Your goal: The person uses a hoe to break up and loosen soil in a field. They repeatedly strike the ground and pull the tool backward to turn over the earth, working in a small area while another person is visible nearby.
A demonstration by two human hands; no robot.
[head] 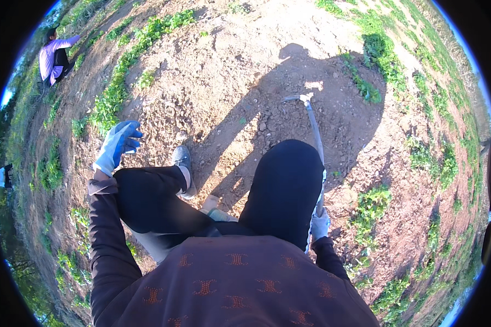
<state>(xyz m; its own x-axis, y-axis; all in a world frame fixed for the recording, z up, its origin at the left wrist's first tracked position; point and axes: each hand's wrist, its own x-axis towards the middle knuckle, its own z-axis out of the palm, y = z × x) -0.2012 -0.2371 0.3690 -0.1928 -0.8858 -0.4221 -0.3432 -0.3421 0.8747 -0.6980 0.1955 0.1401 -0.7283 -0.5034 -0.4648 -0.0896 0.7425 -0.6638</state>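
Observation:
My left hand [118, 144], in a blue-and-white work glove, hangs beside my bent left knee. Its fingers are curled but apart, with nothing in them. At my right side, my gloved right hand [320, 224] is closed around the handle of a long-handled tool, apparently a hoe [314, 122]. The pale handle runs forward past my right knee, which hides part of it. The tool's head [300, 98] rests on the loose brown soil [266, 118] in front of me, in my shadow.
Leafy green plants grow in rows, at the left [114, 90] and the right [370, 204]. A person in a lilac top [53, 59] crouches at the upper left. Another person [3, 175] is far left. A grey shoe [183, 163] shows below my left knee. A partly hidden pale object [210, 202] lies between my legs.

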